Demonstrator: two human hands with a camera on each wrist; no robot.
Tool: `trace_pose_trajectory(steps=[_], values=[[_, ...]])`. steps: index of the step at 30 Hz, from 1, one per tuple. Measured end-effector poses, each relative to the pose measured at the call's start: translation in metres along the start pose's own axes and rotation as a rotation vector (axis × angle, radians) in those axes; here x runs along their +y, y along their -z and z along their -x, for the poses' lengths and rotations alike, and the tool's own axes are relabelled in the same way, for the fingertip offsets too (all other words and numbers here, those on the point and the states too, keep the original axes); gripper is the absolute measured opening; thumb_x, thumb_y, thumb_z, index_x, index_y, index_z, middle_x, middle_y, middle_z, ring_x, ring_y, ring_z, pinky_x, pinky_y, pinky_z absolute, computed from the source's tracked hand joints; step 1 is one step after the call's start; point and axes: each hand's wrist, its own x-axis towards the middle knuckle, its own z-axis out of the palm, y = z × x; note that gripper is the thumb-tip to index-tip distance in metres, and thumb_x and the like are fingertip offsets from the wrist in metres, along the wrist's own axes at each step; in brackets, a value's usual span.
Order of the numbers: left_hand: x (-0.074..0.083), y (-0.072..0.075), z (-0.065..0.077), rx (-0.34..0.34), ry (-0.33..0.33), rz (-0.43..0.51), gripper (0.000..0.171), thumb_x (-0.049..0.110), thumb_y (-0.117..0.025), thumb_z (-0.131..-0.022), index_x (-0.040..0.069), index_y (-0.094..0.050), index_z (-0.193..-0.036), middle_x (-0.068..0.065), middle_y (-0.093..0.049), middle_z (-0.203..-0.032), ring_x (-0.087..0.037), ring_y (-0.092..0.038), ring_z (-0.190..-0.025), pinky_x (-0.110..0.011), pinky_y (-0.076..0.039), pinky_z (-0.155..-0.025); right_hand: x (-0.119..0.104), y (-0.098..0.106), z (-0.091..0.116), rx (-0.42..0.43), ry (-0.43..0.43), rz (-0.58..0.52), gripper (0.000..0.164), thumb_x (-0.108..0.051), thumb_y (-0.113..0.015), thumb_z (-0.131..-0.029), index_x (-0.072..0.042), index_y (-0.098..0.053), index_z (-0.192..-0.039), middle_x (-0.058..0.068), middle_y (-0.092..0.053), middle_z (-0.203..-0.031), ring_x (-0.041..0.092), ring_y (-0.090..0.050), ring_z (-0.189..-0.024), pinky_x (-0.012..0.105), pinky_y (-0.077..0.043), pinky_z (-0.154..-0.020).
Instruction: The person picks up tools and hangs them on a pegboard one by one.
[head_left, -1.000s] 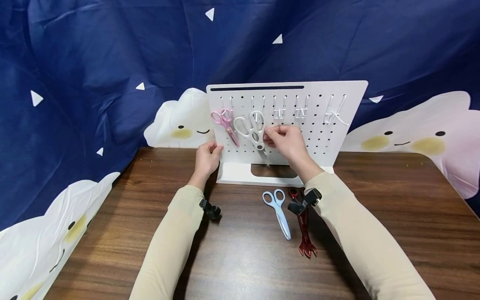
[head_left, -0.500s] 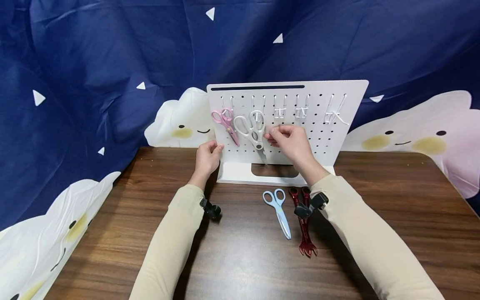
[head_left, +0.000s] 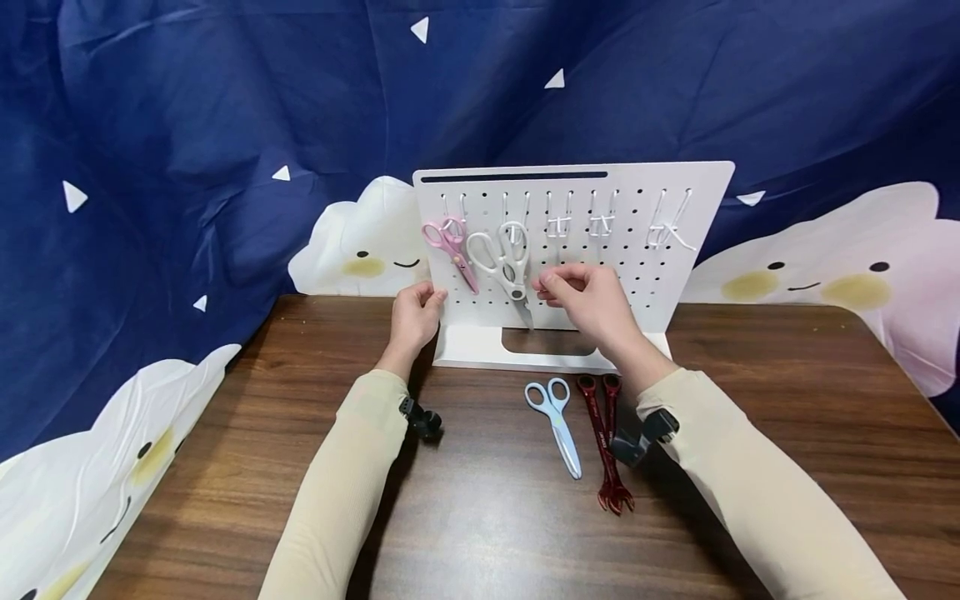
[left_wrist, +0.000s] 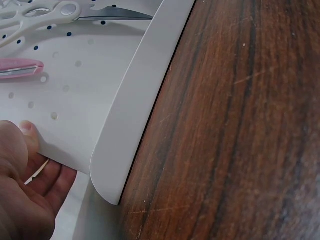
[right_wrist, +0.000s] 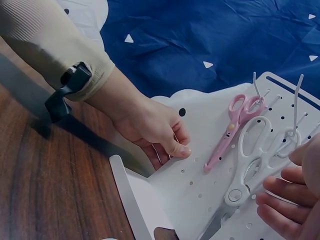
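A white pegboard stands upright on the table. My left hand grips its left edge, thumb on the front and fingers behind, as the left wrist view shows. White-handled scissors hang by one handle loop from a hook on the board, blades down. To their right, my right hand holds nothing; its fingers are loosely bent, and in the right wrist view they are apart from the scissors. Pink scissors hang on the hook further left.
Light blue scissors lie on the wooden table before the board. Beside them are two dark red wrenches, partly overlapping. More white wire hooks line the board's upper part. A blue cloth hangs behind.
My right hand has come away from the white scissors, moving slightly right and down. The scissors' blades have swung a little left. The left hand stays at the board's edge.
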Motion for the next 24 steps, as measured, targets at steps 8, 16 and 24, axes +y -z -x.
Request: trace_pose_trajectory(steps=[8,16,24], values=[[-0.001,0.000,0.000,0.007,-0.003,0.008,0.028,0.020,-0.066,-0.109,-0.003,-0.074,-0.096,-0.020,-0.077,-0.103,-0.030,-0.060,-0.096,-0.044,-0.048,-0.092,0.004,0.006,0.013,-0.020,0.001,0.003,0.033,-0.016,-0.060,-0.111,0.010,-0.071,-0.128,0.029,-0.075,-0.126,0.003,-0.075,-0.092,0.022,-0.062,-0.088],[0.000,0.000,0.000,0.008,-0.005,0.005,0.028,0.020,-0.067,-0.109,-0.003,-0.073,-0.094,-0.020,-0.077,-0.103,-0.030,-0.060,-0.095,-0.043,-0.048,-0.091,0.009,0.013,0.026,-0.038,0.007,0.000,0.036,-0.018,-0.062,-0.111,0.012,-0.070,-0.128,0.030,-0.076,-0.122,0.002,-0.076,-0.090,0.031,-0.063,-0.092],[-0.003,-0.001,0.000,0.009,-0.010,0.005,0.027,0.020,-0.066,-0.109,-0.003,-0.074,-0.097,-0.021,-0.077,-0.106,-0.030,-0.061,-0.097,-0.045,-0.049,-0.093,0.016,0.017,0.039,-0.063,0.000,-0.030,0.035,-0.016,-0.062,-0.111,0.014,-0.068,-0.128,0.030,-0.077,-0.117,0.004,-0.078,-0.092,0.023,-0.062,-0.089]])
